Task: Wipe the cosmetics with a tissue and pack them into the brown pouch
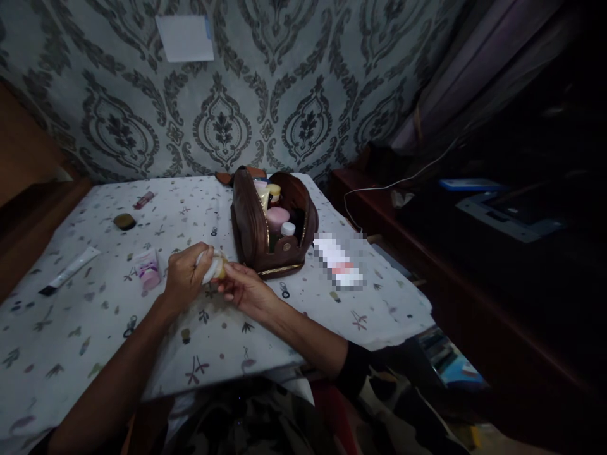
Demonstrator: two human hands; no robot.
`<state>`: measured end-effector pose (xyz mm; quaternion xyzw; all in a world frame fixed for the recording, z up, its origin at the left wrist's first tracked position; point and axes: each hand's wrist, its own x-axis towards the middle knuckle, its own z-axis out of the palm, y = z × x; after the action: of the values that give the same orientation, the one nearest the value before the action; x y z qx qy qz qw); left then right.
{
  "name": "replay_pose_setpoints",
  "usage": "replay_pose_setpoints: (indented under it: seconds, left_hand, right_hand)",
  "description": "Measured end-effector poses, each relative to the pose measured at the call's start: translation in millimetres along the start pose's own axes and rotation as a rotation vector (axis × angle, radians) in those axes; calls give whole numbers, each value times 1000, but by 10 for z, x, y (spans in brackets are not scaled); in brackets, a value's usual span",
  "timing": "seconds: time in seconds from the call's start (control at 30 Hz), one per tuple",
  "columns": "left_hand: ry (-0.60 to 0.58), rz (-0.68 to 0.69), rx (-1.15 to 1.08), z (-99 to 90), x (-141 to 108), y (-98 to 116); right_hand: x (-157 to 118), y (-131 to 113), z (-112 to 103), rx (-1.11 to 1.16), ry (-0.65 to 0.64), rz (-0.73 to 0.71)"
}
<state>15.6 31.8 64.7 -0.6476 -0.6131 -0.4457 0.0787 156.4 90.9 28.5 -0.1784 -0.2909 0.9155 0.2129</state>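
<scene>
My left hand point(186, 273) is closed around a crumpled white cloth or wipe point(207, 266), above the table in front of the bag. The fingers of my right hand point(246, 289) grip a small yellowish container point(220, 268) that is pressed against the white cloth; its exact kind is partly hidden. Just behind my right hand stands an unzipped brown leather toiletry bag point(247, 218). Inside it show a pink round jar point(278, 219), a white-capped bottle point(287, 229) and a yellow-lidded jar point(274, 191).
Left on the patterned white tablecloth point(85, 341) lie a white tube point(71, 268), a pink-and-purple tube point(148, 268), a dark oval item point(124, 221) and a small reddish item point(144, 200). A blurred-out white item point(339, 260) lies right of the bag. A cable point(379, 188) crosses the dark furniture.
</scene>
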Motion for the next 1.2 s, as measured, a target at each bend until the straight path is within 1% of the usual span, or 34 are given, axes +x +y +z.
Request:
replay_pose_setpoints:
  seconds: [0.2,0.37,0.5,0.7,0.9,1.2]
  left_hand:
    - [-119,20,41,2,-15,-48]
    - [-190,37,97,28,-51,-127]
    - [-189,28,137,39,-72,-148]
    - [-174,4,189,49,-71,-107]
    - [-175,24,214,39,-52,-69]
    - [-188,19,180,10,-30,-20]
  right_hand:
    - [-4,-7,7,66,3,-14]
    - [-13,-6,4,42,7,-14]
    - [-6,-1,-5,26,10,-15]
    - [-2,1,1,27,26,-18]
    - [-10,-8,8,47,31,-4]
    - [-19,-15,4,36,23,0]
